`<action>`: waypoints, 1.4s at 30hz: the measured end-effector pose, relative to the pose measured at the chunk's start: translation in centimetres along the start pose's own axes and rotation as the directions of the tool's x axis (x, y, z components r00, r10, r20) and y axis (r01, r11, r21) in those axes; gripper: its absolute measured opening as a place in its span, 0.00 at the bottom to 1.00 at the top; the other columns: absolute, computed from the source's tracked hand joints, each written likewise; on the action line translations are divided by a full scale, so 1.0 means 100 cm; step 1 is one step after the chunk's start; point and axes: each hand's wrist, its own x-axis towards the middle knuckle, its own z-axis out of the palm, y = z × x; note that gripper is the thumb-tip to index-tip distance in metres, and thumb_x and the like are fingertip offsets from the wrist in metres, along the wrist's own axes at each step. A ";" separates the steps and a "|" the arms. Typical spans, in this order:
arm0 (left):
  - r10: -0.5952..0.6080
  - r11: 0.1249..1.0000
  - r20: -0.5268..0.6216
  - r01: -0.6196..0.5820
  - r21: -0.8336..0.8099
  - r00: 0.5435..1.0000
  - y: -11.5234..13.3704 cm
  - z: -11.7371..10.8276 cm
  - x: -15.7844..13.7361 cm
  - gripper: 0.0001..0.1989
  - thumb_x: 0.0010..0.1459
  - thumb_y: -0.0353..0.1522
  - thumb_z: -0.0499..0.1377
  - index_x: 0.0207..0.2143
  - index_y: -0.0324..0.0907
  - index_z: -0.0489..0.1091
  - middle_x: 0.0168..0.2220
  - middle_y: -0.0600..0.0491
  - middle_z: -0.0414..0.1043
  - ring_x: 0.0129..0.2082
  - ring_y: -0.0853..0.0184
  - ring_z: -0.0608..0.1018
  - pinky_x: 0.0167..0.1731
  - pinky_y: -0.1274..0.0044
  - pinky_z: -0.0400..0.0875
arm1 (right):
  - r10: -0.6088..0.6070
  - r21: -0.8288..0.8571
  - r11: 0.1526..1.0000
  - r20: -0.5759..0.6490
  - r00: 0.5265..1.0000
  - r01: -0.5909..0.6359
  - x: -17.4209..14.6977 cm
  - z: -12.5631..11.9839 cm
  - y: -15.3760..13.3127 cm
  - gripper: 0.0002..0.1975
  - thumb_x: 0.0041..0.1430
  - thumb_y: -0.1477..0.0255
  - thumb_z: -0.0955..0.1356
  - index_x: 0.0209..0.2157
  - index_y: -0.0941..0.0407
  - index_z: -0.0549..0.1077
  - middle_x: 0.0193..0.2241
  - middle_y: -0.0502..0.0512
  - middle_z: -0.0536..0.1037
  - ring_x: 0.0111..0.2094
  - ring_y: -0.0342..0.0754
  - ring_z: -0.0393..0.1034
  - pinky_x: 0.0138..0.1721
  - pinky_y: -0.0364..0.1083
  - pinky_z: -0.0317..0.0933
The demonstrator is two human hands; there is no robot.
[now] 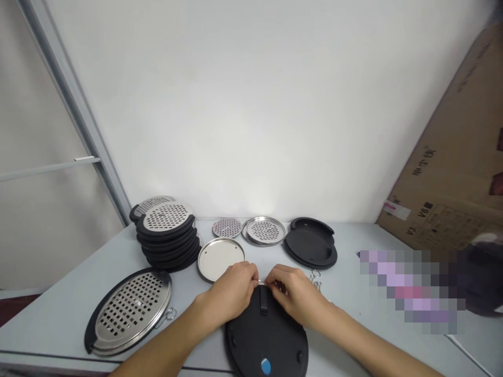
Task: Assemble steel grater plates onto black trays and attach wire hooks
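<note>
In front of me a black round base bears a small black strap near its far edge and a blue oval sticker. A thin metal wire piece crosses the far edge just beyond the strap. My left hand pinches its left end. On the other end are the closed fingers of my right hand. The fingertips hide part of the wire. Small wire clips lie beyond my right hand. A shallow round metal tray sits just beyond my left hand.
At the back left stands a stack of black holders with perforated metal discs. A grater-like disc in a black holder lies front left. Further back are metal discs and black bases. A cardboard box leans at right.
</note>
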 end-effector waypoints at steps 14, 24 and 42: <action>0.015 1.000 -0.026 -0.016 -0.017 1.000 -0.001 0.001 0.001 0.08 0.58 0.28 0.52 0.33 0.41 0.70 0.34 0.51 0.72 0.34 0.66 0.73 0.35 0.77 0.64 | -0.011 0.023 1.000 -0.116 0.993 0.014 -0.011 0.014 0.002 0.11 0.60 0.81 0.61 0.35 0.55 0.73 0.32 0.54 0.74 0.34 0.48 0.69 0.36 0.45 0.61; 0.024 1.000 -0.031 -0.024 0.013 0.999 0.002 0.002 0.000 0.07 0.58 0.28 0.51 0.32 0.41 0.69 0.34 0.51 0.72 0.33 0.66 0.73 0.34 0.77 0.63 | 0.010 0.054 0.999 -0.103 0.995 -0.005 -0.011 0.016 0.004 0.10 0.58 0.83 0.61 0.28 0.56 0.68 0.29 0.53 0.71 0.32 0.47 0.67 0.33 0.44 0.60; 0.028 0.999 -0.034 -0.029 -0.031 0.999 -0.001 0.003 0.002 0.09 0.55 0.27 0.53 0.29 0.41 0.73 0.31 0.51 0.74 0.32 0.67 0.74 0.33 0.78 0.63 | -0.022 0.008 1.000 -0.148 0.989 0.024 -0.016 0.023 0.002 0.10 0.55 0.83 0.60 0.27 0.55 0.64 0.28 0.52 0.68 0.31 0.46 0.64 0.32 0.44 0.57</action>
